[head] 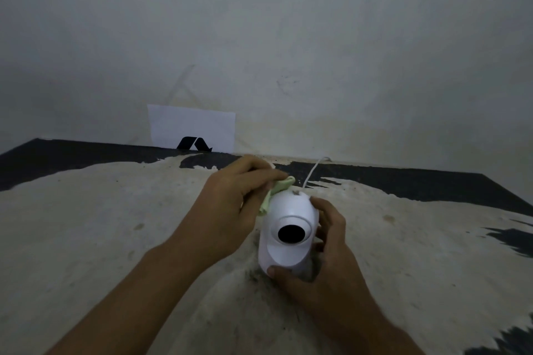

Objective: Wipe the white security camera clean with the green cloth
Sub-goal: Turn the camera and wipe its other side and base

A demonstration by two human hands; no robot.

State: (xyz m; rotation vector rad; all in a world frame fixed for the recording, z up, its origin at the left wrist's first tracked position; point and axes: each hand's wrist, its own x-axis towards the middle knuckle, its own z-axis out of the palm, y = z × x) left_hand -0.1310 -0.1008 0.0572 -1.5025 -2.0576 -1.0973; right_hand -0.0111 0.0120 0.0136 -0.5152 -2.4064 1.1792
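Dim grey plaster wall (pixel 317 37) fills the top of my view, with a white sheet of paper (pixel 191 127) bearing a black mark propped against it, and below lies a worn surface (pixel 101 225) — pale, gritty, its black coating flaked away except along the far edge. On it, near me and just right of centre, stands the white security camera (pixel 288 228), a smooth glossy plastic egg with a round black lens facing me and a thin white cable (pixel 313 171) trailing off behind toward the wall. My right hand (pixel 326 262) is wrapped around its right side and base, thumb pressed on the lower front, fingers curled round the back. My left hand (pixel 230 204) has its fingers pinched closed on the green cloth (pixel 277 192), a soft, crumpled scrap pressed against the upper left of the dome. I judge the camera light and hollow, slippery where polished, with a swivelling head that should not be forced — so the firm hold belongs low on the base, not on the dome or lens. Some dark specks sit on the crown, near the cloth.
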